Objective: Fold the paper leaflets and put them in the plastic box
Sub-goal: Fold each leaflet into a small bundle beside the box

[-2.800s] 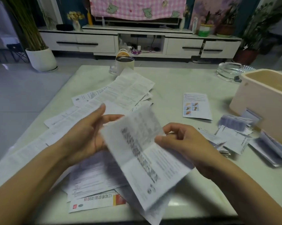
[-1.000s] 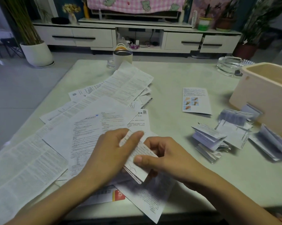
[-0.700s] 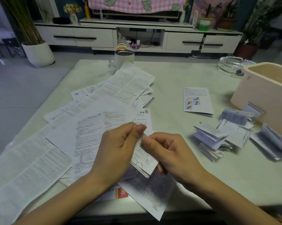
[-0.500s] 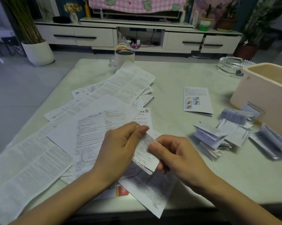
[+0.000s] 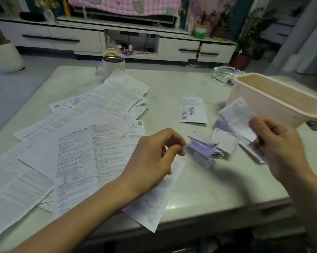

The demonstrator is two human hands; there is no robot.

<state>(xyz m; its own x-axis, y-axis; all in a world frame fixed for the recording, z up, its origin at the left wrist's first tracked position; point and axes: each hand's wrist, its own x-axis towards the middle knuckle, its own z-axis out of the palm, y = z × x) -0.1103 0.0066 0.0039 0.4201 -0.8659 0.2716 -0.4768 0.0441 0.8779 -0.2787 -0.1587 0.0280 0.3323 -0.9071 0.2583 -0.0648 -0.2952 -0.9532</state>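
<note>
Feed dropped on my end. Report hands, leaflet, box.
Left hand empty, over the loose sheets. Right hand pinches a folded leaflet short of the plastic box. Folded pile on the table below, nothing blocking.

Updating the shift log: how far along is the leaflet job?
Done: a pile of folded leaflets sits beside the plastic box, not in it. In hand: the right hand pinches one folded sheet; the left hand holds nothing. Left: many flat leaflets to fold, then boxing everything.
</note>
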